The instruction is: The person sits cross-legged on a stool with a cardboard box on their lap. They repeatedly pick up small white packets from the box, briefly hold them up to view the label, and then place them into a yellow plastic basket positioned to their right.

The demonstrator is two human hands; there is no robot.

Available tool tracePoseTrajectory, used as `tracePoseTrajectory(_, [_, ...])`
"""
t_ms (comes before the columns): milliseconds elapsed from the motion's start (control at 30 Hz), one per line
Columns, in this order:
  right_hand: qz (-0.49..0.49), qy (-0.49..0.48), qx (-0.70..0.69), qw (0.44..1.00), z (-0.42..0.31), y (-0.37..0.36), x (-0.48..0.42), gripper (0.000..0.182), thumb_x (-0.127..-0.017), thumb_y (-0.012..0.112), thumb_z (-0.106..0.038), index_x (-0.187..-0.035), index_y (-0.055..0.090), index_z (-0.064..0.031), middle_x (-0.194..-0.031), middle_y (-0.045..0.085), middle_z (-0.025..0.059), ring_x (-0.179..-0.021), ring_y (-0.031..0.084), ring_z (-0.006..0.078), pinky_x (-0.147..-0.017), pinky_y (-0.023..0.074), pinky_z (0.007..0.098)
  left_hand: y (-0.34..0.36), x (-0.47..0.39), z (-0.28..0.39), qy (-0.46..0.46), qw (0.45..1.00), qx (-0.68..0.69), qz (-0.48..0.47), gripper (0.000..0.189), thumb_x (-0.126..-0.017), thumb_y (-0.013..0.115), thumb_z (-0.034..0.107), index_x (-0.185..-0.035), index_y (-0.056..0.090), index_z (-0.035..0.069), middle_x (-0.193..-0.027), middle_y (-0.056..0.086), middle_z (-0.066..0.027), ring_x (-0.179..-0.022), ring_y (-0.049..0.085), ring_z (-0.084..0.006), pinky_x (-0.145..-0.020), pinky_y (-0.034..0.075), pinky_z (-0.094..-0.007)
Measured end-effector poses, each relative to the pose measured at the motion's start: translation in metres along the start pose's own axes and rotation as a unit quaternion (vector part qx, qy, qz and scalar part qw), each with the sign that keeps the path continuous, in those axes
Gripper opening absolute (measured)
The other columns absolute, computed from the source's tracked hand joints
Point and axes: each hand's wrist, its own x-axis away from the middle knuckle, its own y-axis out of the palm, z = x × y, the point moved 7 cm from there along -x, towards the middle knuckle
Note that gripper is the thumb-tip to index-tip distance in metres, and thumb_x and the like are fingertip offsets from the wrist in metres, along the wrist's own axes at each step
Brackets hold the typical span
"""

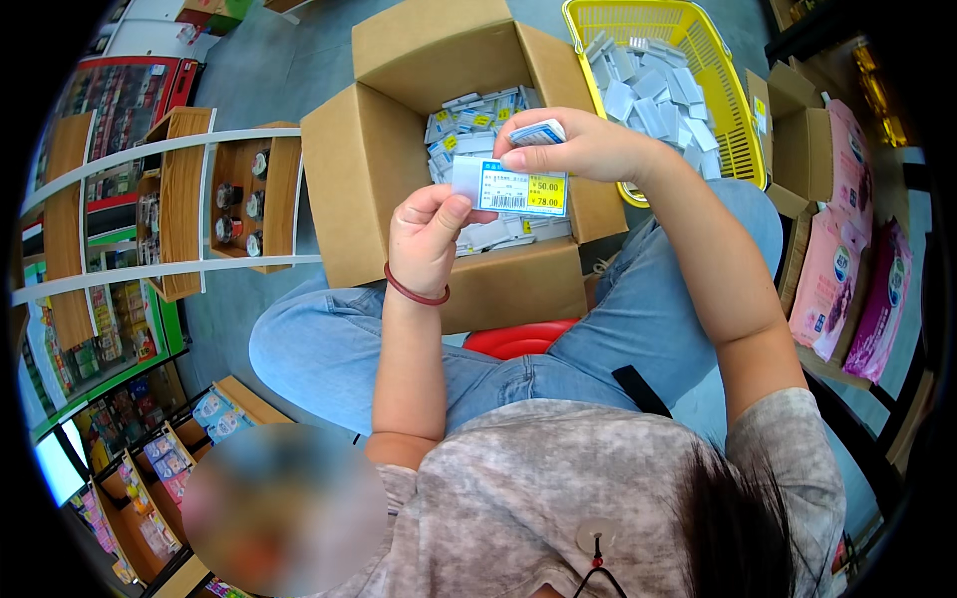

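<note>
Above the open cardboard box, my left hand pinches the left end of a clear plastic tag holder. A blue, white and yellow price label with a barcode sits at or in that holder; how far it is inserted I cannot tell. My right hand has its thumb on the label's top edge. A small stack of similar paper labels is tucked in the same hand's fingers. Inside the box lie many tag holders, several showing yellow-marked labels.
A yellow plastic basket of blank tag holders stands right of the box. Wooden shelving with white rails is at left. Pink packages line the right side. A red stool shows between the legs.
</note>
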Motion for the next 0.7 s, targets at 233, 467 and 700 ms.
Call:
tracePoseTrajectory(233, [0.015, 0.013, 0.046, 0.999, 0.003, -0.005, 0.000, 0.029, -0.085, 0.061, -0.032, -0.101, 0.060, -0.0081, -0.093, 0.059, 0.0015, -0.089, 0.053, 0.0099, -0.077, 0.0438, 0.0247, -0.019, -0.004, 0.006, -0.004, 0.994, -0.033, 0.104, 0.010, -0.087, 0.057, 0.011, -0.087, 0.060, 0.001, -0.080, 0.065, -0.0075, -0.069, 0.063, -0.0127, -0.067, 0.052, -0.0246])
tracePoseTrajectory(467, [0.036, 0.017, 0.052, 0.998, 0.013, -0.011, -0.001, 0.032, -0.085, 0.061, -0.034, -0.104, 0.060, -0.0079, -0.095, 0.060, 0.0016, -0.090, 0.054, 0.0098, -0.078, 0.0438, 0.0247, -0.030, -0.002, 0.015, 0.013, 0.982, -0.090, 0.168, 0.010, -0.086, 0.060, 0.012, -0.083, 0.059, 0.003, -0.076, 0.064, -0.0054, -0.064, 0.060, -0.0099, -0.063, 0.050, -0.0225])
tracePoseTrajectory(700, [0.016, 0.063, 0.053, 0.996, 0.008, -0.003, 0.001, 0.041, -0.081, 0.064, -0.038, -0.108, 0.058, -0.0069, -0.100, 0.060, 0.0036, -0.094, 0.055, 0.0128, -0.081, 0.0437, 0.0265, -0.026, -0.002, 0.018, 0.020, 0.974, -0.145, 0.175, 0.011, -0.086, 0.061, 0.012, -0.085, 0.060, 0.001, -0.076, 0.064, -0.0052, -0.066, 0.060, -0.0099, -0.065, 0.049, -0.0218])
